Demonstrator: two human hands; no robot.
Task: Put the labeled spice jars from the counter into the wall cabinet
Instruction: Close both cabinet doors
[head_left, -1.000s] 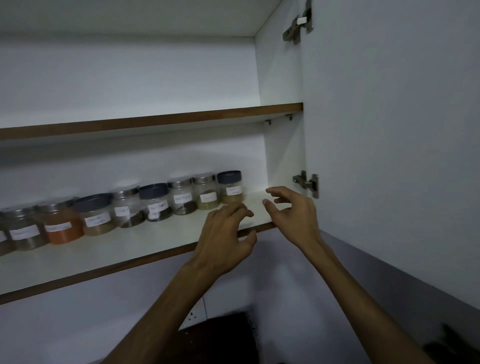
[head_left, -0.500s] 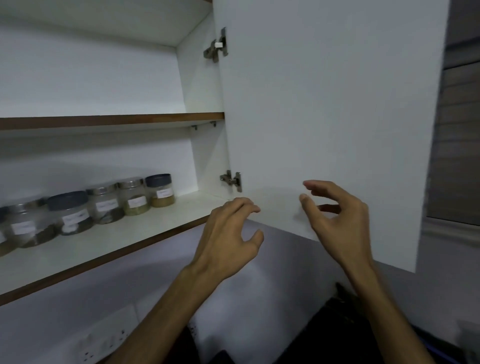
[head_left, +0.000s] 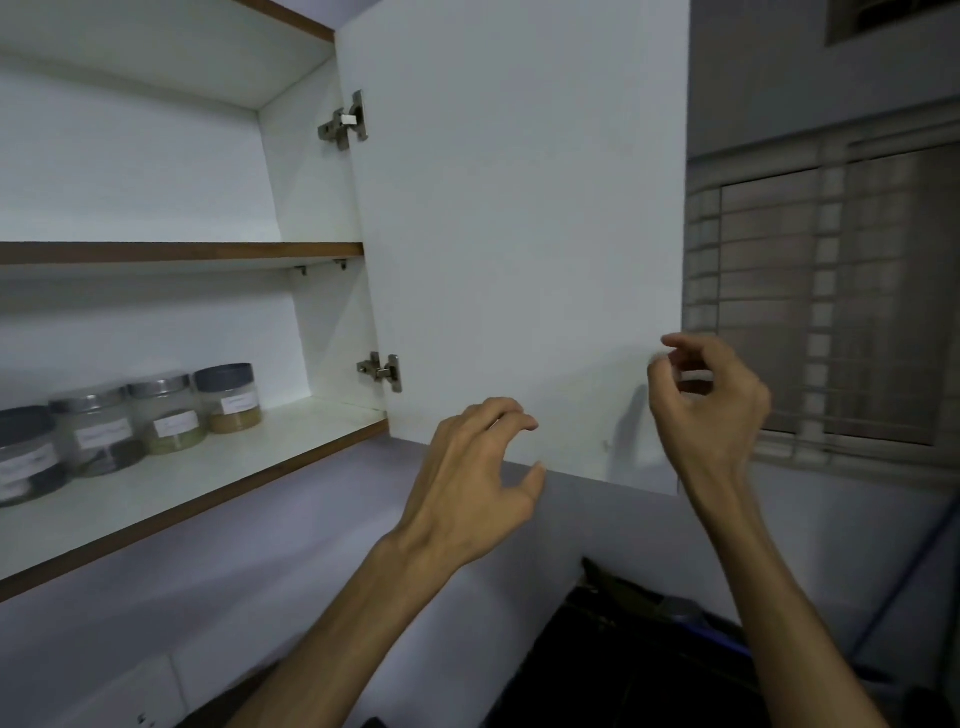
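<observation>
Cabinet (head_left: 156, 156), upper left of frame: white inside. Shelves (head_left: 182, 253) white on top, brown along front edges. Door (head_left: 519, 208), centre: plain white; hinges (head_left: 345, 122) silver metal. Jars (head_left: 171, 415), lower left: clear with white labels. Lids alternate dark grey-blue and silver. Contents, right to left: tan-brown, olive green, dark grey-black; leftmost too blurred to tell. Wall (head_left: 260, 561) below cabinet: pale lavender-grey. Window grille (head_left: 821, 291), right: pale bars in a grid over brown-grey.

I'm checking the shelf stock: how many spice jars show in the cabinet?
4, in a row on the lower shelf: dark-lidded jar rightmost, then silver-lidded jar, second silver-lidded jar, and dark-lidded jar at the edge. More may sit out of frame.
</observation>
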